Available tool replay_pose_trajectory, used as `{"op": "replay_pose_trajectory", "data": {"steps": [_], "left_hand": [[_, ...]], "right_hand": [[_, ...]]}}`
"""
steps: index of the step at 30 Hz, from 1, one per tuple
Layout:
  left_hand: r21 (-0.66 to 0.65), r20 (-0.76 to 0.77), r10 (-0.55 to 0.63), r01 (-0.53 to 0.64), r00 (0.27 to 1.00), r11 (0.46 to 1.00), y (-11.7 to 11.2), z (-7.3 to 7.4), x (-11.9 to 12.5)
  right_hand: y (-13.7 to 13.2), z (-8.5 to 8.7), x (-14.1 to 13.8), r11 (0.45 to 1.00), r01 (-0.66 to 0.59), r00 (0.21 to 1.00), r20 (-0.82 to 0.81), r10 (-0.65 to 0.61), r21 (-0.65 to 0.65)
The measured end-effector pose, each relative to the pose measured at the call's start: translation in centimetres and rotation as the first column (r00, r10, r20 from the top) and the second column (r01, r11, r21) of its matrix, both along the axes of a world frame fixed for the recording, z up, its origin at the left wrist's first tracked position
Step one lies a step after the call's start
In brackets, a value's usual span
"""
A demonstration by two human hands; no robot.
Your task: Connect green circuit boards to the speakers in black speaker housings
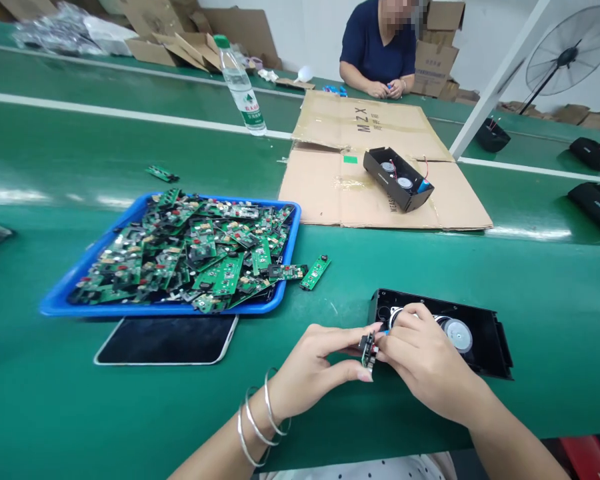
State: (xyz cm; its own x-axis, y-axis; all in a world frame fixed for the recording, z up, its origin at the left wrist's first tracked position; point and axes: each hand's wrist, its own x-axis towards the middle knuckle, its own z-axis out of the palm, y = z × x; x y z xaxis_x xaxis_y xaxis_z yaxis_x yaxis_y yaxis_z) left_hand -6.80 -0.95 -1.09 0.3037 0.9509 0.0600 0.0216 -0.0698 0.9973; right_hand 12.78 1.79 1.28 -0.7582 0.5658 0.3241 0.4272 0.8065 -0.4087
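Observation:
My left hand (pixel 313 367), with several silver bangles at the wrist, pinches a small circuit board (pixel 367 353) on edge between thumb and fingers. Close against the board's right side are the closed fingers of my right hand (pixel 420 350); what they grip is mostly hidden, though a bit of blue shows there. Right behind the hands lies an open black speaker housing (pixel 493 337). One round speaker (pixel 457 335) is plain inside it, and a second is partly covered by my right hand.
A blue tray (pixel 55 307) heaped with circuit boards stands left, overlapping a phone (pixel 170 341). One loose board (pixel 315 273) lies beside it. Farther back are flattened cardboard (pixel 320 193), another speaker housing (pixel 399 183) and a water bottle (pixel 243 93). A person (pixel 377 50) sits opposite.

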Motion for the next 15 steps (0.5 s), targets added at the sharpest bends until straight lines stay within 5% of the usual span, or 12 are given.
{"op": "replay_pose_trajectory", "data": {"steps": [4,15], "left_hand": [[0.003,-0.025,-0.046,0.046,0.999,0.999,0.2,-0.2,0.1],[0.136,-0.171,-0.031,0.055,0.985,0.989,0.3,-0.9,0.0]], "right_hand": [[0.0,-0.6,-0.3,0.999,-0.032,0.993,-0.11,0.03,-0.016],[0.6,-1.3,-0.5,0.997,-0.035,0.994,-0.103,0.028,-0.062]]}}
